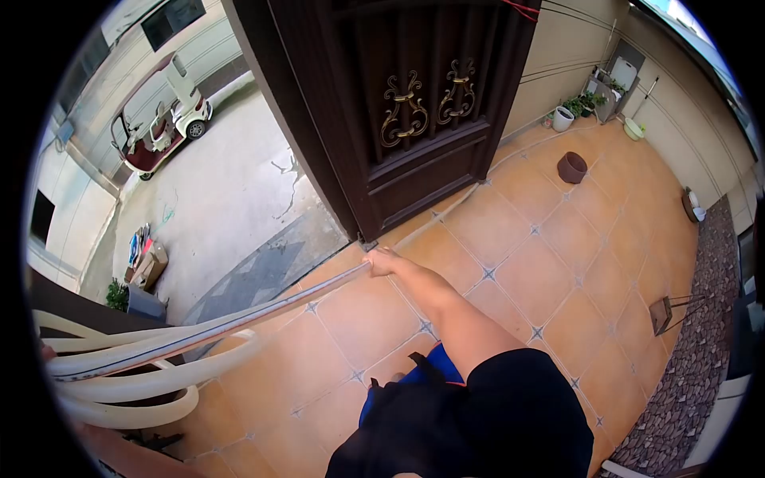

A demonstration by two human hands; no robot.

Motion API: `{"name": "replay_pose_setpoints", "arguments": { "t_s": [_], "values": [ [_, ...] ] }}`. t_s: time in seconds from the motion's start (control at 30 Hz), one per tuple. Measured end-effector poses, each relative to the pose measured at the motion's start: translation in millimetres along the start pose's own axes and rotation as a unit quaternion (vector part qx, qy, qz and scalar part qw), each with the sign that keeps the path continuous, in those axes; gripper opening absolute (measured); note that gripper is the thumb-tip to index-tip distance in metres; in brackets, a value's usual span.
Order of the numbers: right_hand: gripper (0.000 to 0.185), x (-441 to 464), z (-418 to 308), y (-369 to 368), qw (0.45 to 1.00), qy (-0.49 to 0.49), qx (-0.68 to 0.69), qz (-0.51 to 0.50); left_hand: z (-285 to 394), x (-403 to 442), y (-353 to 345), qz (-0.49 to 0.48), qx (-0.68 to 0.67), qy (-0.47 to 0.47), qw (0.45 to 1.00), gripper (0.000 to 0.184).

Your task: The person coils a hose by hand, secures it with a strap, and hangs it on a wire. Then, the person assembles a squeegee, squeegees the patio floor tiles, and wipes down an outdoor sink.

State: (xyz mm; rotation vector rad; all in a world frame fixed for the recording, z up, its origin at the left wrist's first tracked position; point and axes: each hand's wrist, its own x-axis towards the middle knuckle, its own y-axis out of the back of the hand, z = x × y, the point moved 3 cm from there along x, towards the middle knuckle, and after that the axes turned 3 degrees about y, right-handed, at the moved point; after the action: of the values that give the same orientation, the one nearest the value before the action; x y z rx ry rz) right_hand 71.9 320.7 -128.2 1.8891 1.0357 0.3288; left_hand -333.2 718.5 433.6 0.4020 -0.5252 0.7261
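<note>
My right hand (382,261) is closed around a pale hose (311,292), with the arm extended over the tiled floor (510,239). From that grip, the hose runs taut to the left side of view, where several loops of it are gathered. My left hand (49,351) lies at the extreme left edge, beside the loops and mostly concealed; I cannot tell how its fingers are set. The left forearm is partly visible below the loops.

Directly beyond my right hand stands a dark door (426,103) with two gilt scroll ornaments, its lower corner near my knuckles. A pale line passes along the tiles near the foot of the door; I cannot confirm whether it joins the hose.

Right of the door, a brown pot (572,167) sits on the tiles. Outside, left of the door, I note a white cart (163,119) parked on concrete and a grey bin (147,305) near some cardboard.
</note>
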Motion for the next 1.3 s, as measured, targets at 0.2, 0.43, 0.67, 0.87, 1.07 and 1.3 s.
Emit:
{"name": "replay_pose_setpoints", "arguments": {
  "t_s": [0.2, 0.43, 0.67, 0.87, 1.07, 1.3],
  "values": [
    [0.027, -85.1, 218.7, -6.3, 0.998, -0.04, -0.046, -0.023, 55.0, -34.3, -63.6, 0.156, 0.011, 0.062, 0.986, 0.037],
    [0.045, -198.7, 406.9, 26.0, 0.95, -0.234, 0.113, -0.171, 87.5, -54.3, -186.6, 0.207, -0.06, 0.162, 0.963, 0.041],
    [0.031, -279.7, 501.0, 126.3, 0.971, 0.053, -0.191, -0.133, 117.3, -122.6, -280.1, 0.165, -0.155, 0.215, 0.95, 0.045],
    [0.026, -339.8, 525.6, 235.9, 0.988, 0.063, -0.079, 0.113, 139.3, -243.7, -412.8, 0.095, -0.158, 0.279, 0.942, 0.053],
    [0.016, -372.3, 513.7, 347.2, 0.979, 0.07, -0.04, 0.187, 143.5, -348.4, -605.0, -0.033, -0.193, 0.34, 0.92, 0.064],
    [0.008, -377.3, 545.3, 437.3, 0.928, 0.095, -0.175, 0.315, 155.0, -361.0, -803.7, -0.152, -0.194, 0.437, 0.865, 0.061]
  ]
}}
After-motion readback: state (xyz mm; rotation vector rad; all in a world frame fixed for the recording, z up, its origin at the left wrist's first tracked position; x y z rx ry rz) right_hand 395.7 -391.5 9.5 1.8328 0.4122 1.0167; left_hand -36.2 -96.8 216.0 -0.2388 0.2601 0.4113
